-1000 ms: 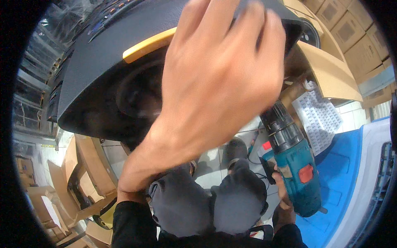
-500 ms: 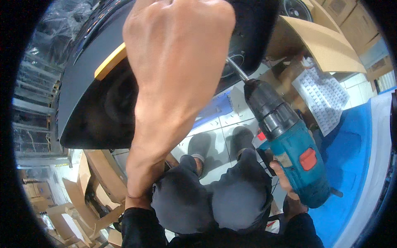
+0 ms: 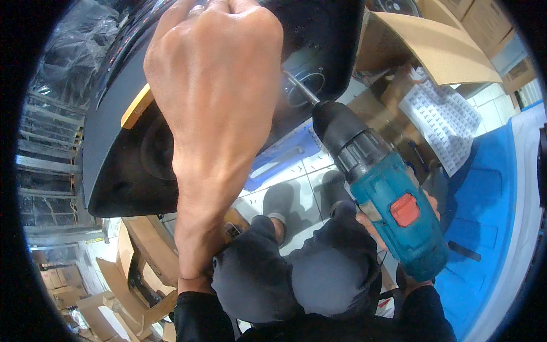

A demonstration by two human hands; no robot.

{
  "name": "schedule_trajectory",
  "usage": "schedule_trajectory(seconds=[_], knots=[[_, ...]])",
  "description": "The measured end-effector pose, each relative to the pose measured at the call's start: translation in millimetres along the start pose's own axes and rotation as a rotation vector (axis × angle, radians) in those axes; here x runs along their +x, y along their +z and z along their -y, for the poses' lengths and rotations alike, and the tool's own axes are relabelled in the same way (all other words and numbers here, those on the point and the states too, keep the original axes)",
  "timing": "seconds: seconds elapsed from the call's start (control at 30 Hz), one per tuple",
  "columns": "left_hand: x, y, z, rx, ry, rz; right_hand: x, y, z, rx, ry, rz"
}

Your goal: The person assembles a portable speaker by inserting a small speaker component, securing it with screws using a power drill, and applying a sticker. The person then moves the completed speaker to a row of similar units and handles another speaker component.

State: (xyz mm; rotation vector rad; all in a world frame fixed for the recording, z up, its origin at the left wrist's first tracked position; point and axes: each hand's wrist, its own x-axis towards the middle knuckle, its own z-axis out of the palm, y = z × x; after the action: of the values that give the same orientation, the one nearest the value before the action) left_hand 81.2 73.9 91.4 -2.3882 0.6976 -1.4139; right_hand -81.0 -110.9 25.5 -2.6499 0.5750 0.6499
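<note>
Teal plastic cordless drill (image 3: 393, 211) with ribbed black chuck and red switch sits in the right hand (image 3: 399, 228), grip closed around its handle; its steel bit meets the glossy curved black panel (image 3: 142, 154), which the left hand (image 3: 216, 85) clasps from above.

I see bright, even light from above. The black panel (image 3: 228, 114) shines with glare. My left hand (image 3: 219, 74) is huge and a bit soft. The round edges go dark and bend lines.
</note>
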Motion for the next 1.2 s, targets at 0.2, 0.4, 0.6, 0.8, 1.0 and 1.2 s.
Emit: schedule_trajectory(seconds=[0.2,0.4,0.6,0.8,1.0,1.2], knots=[[3,-1,-1,-0.005,-0.013,0.019,14,3,10,-0.013,0.240,0.015],[3,0,-2,-0.007,-0.006,-0.002,40,13,19,-0.006,0.705,-0.016],[2,-1,-1,-0.002,-0.029,0.024,27,5,8,0.021,0.232,-0.001],[0,6,-2,0.013,-0.002,-0.061,28,8,-3,0.100,0.026,-0.085],[-2,7,-1,0.013,-0.036,-0.044,14,21,-48,0.341,-0.505,-0.394],[-10,6,-5,0.021,-0.071,0.025,-37,54,-97,0.163,-0.162,-0.352]])
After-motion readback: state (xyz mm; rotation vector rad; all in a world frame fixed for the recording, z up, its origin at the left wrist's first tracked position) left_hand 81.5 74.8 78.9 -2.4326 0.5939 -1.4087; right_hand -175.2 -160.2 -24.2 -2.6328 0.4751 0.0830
